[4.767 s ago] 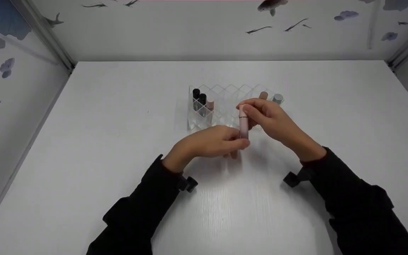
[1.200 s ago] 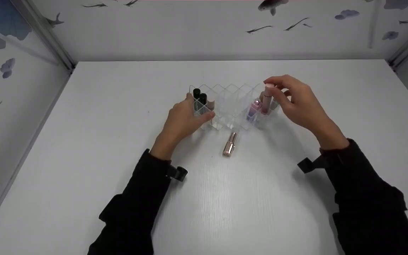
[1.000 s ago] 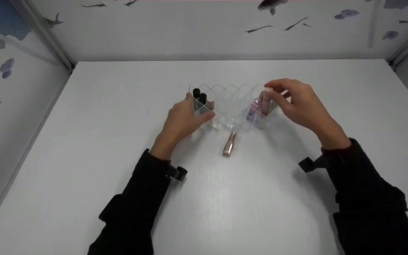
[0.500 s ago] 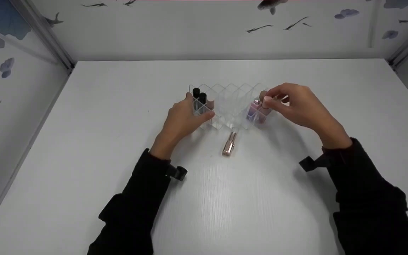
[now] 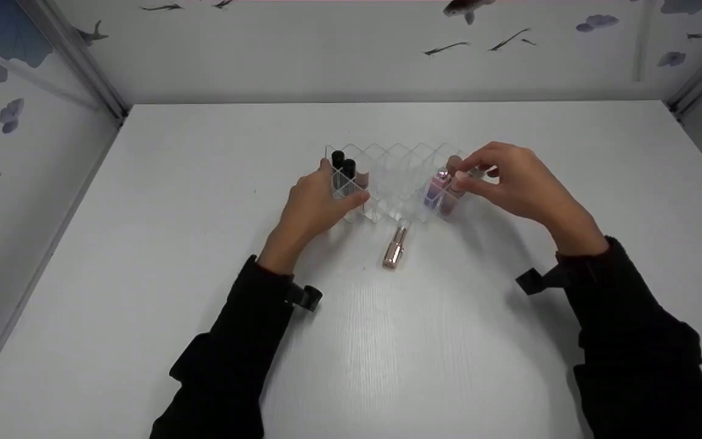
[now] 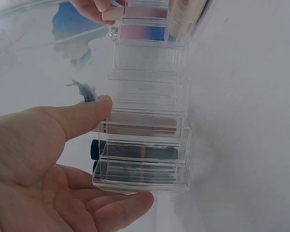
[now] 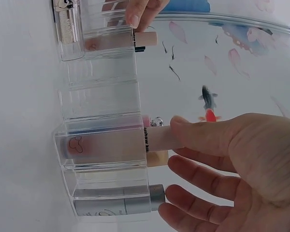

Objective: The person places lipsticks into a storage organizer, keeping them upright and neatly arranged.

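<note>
My left hand (image 5: pixel 314 210) grips the left end of a clear lipstick organizer (image 5: pixel 397 177), its thumb on the front. At the other end, my right hand (image 5: pixel 518 183) pinches the pale cap of a pink lip gloss tube (image 7: pixel 106 147), which stands inside a slot. Beside that tube is a pink-to-blue one (image 5: pixel 436 189) with a silvery knob. A silver tube (image 7: pixel 113 203) and a tan-capped tube (image 5: pixel 453 163) occupy other slots near my right fingers. Near the left hand stand two black-capped tubes (image 5: pixel 349 171) and another pink-capped tube (image 5: pixel 362 178).
A shiny gold lipstick tube (image 5: pixel 394 249) lies on the white table (image 5: pixel 363 366) just in front of the organizer. Middle slots of the organizer hold no tubes. A pale wall with fish drawings (image 5: pixel 326 55) rises behind the table.
Both hands held the pink tube before the organizer earlier. The left hand has since moved to the organizer's left end, and the right hand has lowered the tube into a slot.
</note>
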Motion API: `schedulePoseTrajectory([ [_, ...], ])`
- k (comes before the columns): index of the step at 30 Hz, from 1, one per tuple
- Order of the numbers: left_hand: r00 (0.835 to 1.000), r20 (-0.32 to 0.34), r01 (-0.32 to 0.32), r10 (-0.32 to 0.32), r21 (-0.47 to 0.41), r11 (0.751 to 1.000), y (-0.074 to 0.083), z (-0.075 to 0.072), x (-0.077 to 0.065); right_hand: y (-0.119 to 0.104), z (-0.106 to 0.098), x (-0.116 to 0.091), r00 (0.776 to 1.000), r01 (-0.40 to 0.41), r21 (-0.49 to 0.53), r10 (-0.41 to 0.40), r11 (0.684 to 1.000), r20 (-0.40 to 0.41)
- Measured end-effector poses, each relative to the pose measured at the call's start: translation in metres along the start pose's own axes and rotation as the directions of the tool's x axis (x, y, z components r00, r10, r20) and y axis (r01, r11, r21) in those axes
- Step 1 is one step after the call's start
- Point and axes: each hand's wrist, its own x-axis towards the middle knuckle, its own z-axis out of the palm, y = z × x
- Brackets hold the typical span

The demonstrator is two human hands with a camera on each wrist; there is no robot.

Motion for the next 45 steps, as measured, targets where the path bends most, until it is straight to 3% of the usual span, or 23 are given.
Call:
schedulePoseTrajectory([
  [17, 0.999, -0.020, -0.029, 0.029, 0.005, 1.000, 0.001, 0.000, -0.001, -0.001, -0.003, 0.001, 1.000, -0.004, 0.011, 0.004, 1.000, 0.031],
  [34, 1.000, -0.010, -0.019, 0.019, 0.000, 1.000, 0.001, 0.000, -0.001, 0.004, 0.002, 0.004, 0.975, -0.190, -0.015, 0.191, 0.982, 0.110],
  [45, 1.000, -0.002, -0.012, 0.012, 0.014, 1.000, 0.003, 0.000, -0.001, 0.013, 0.006, 0.008, 0.960, -0.241, -0.018, 0.241, 0.970, 0.145],
])
